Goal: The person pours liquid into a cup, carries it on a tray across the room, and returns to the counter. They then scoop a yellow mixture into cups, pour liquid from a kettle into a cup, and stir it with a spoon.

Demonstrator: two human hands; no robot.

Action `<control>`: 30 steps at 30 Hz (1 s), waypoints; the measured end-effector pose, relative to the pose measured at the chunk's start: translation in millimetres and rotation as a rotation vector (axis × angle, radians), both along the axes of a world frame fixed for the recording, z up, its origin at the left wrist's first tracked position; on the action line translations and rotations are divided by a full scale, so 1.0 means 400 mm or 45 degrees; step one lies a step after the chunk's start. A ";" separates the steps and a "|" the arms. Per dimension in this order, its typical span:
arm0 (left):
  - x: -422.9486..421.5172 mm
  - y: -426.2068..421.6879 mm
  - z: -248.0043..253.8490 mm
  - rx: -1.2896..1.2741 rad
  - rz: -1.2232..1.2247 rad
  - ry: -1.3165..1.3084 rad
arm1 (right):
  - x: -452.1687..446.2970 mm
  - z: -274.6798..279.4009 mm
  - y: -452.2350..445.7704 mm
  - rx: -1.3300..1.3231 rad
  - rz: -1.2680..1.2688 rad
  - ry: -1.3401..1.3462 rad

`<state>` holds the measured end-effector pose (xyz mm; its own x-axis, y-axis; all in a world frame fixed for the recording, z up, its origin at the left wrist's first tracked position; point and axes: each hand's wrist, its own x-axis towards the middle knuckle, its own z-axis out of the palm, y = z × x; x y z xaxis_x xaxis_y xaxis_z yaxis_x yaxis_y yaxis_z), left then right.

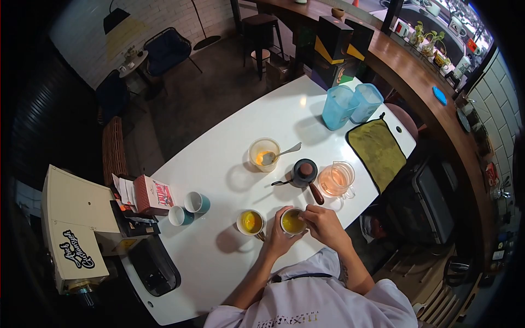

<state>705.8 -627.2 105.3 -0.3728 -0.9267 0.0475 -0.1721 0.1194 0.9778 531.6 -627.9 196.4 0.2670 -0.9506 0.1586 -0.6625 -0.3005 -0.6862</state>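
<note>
My left hand (280, 240) is wrapped round the side of a cup (293, 221) of yellow-green liquid near the table's front edge. At the cup's right rim my right hand (322, 223) has its fingers pinched together; what they hold is too small to make out. Just left stands another cup (250, 222) with yellow liquid, with something metallic beside its base. Behind my hands are a dark pot (304, 173) with a brown handle and a glass jug (336, 180) of pinkish liquid. Farther back, a spoon (284, 153) leans in a tub (264, 154) with orange contents.
Two blue containers (339, 107) and a green cloth (377, 153) lie toward the far right of the white table (219, 158). Two small cups (196, 203) stand at the left, by a red box (153, 195) and a cream machine (76, 218).
</note>
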 end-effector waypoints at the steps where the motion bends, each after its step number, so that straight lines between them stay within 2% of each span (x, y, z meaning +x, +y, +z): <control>1: -0.001 0.002 -0.004 -0.019 0.015 0.000 | 0.000 0.003 0.001 0.001 -0.001 0.000; 10: 0.000 -0.001 -0.021 -0.079 0.032 0.048 | 0.019 -0.021 0.003 0.125 0.191 -0.063; 16: 0.001 -0.002 -0.020 -0.095 0.030 0.019 | 0.027 -0.011 -0.010 -0.011 0.095 -0.130; 18: -0.001 -0.003 -0.013 -0.123 0.035 0.009 | 0.024 0.005 -0.008 0.016 -0.024 -0.012; 22: -0.001 -0.003 0.003 -0.145 0.033 -0.009 | 0.016 -0.001 -0.002 0.012 -0.044 0.010; 30: -0.001 -0.001 -0.031 -0.105 0.028 0.067 | 0.017 -0.026 0.000 0.085 0.166 -0.068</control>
<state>705.4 -627.8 93.1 -0.3478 -0.9266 0.1431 -0.1245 0.1969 0.9725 538.3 -627.9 186.1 0.3815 -0.9173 0.1137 -0.5827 -0.3342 -0.7408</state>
